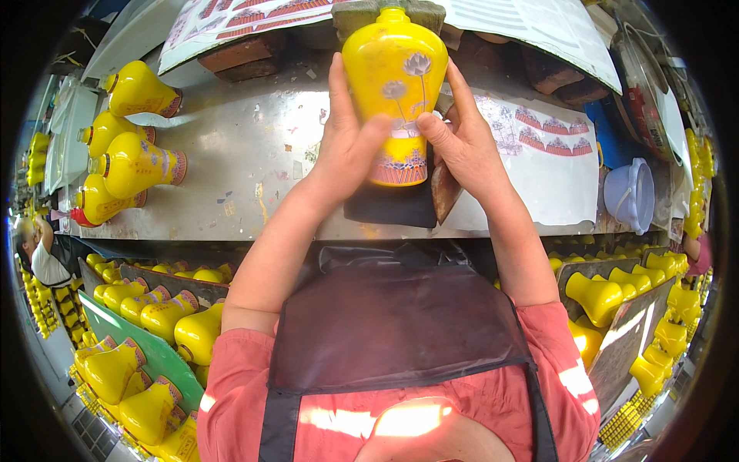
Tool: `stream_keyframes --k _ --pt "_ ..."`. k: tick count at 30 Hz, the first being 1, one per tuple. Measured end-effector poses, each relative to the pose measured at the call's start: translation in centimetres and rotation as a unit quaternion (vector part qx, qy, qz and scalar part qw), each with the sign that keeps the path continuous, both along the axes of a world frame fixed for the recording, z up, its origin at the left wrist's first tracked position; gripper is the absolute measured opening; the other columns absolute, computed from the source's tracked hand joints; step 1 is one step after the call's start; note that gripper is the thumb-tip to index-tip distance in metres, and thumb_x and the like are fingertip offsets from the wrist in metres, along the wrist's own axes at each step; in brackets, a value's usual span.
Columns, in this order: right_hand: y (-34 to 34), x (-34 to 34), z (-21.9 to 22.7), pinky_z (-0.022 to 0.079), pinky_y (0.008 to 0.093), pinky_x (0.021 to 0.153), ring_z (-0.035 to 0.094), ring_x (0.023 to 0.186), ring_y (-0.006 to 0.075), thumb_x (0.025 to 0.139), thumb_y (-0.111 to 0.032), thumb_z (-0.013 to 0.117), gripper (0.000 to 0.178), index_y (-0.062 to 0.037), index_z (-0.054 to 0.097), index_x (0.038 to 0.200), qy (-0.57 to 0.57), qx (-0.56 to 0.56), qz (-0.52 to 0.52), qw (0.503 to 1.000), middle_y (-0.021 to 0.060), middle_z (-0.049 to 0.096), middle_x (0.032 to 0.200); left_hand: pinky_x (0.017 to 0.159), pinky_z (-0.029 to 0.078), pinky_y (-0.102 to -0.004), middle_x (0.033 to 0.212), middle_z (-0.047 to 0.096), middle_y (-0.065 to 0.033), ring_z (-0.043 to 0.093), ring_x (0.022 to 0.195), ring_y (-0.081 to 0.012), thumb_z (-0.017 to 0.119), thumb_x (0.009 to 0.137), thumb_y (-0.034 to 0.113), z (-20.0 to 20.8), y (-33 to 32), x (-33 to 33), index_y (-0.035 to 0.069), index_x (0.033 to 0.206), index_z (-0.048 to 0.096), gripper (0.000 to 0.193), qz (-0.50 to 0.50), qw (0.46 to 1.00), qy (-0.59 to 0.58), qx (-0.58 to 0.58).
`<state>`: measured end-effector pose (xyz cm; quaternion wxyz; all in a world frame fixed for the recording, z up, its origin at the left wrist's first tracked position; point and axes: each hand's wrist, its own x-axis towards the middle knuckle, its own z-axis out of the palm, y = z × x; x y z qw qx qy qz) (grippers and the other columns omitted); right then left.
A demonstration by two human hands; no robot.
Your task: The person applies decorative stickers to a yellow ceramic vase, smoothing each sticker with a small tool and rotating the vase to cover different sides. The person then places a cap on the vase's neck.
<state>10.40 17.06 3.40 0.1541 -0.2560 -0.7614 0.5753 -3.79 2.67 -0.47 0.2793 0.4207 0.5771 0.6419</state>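
Note:
A glossy yellow ceramic-looking bottle (385,65) with grey flower decals and a patterned band round its narrow lower end lies between my hands. My left hand (344,146) grips its left side, thumb across the front and fingers along the edge. On the other side my right hand (467,142) holds it, the thumb pressed on the front near the flower stems. The bottle's neck meets a grey block (350,17) at the far side; I cannot tell whether it rests there. A dark cloth-like piece (389,209) and a brown pointed piece (445,192) lie below the bottle.
Several yellow bottles (142,163) lie at the table's left. Printed decal sheets (550,173) lie to the right, near a pale blue bucket (630,196). Bricks (245,55) prop a sheet-covered board. Racks of yellow bottles (169,314) flank me; a person (48,250) is far left.

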Motion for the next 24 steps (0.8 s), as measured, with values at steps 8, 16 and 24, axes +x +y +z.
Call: stream_keyframes --k 8,16,24 --pt "0.4 0.3 -0.3 0.053 0.0264 0.071 0.065 0.075 0.0124 0.101 -0.030 0.066 0.079 -0.0100 0.025 0.166 0.016 -0.025 0.006 1.000 0.0116 0.066 0.100 0.122 0.031 -0.0426 0.162 0.033 -0.0245 0.039 0.149 -0.0354 0.055 0.102 0.030 -0.1 0.3 0.0 0.008 0.166 -0.008 0.092 0.053 0.998 0.036 -0.011" --pt "1.5 0.8 1.0 0.040 0.0185 0.054 0.048 0.056 0.0021 0.112 -0.040 0.050 0.051 -0.0150 0.049 0.156 0.040 -0.003 -0.035 0.999 -0.0053 0.050 0.065 0.124 0.025 -0.0432 0.165 0.025 -0.0216 0.029 0.154 -0.0330 0.048 0.107 0.043 -0.1 0.4 -1.0 0.008 0.167 0.003 0.082 0.071 0.996 0.019 0.049" --pt "0.8 -0.2 1.4 0.047 0.0229 0.058 0.054 0.062 0.0059 0.105 -0.043 0.060 0.065 -0.0098 0.043 0.159 0.048 0.050 -0.044 0.997 0.0001 0.060 0.074 0.124 0.027 -0.0415 0.166 0.028 -0.0167 0.031 0.152 -0.0288 0.042 0.109 0.053 0.0 1.2 -1.4 0.010 0.167 0.003 0.082 0.057 0.995 0.070 0.051"
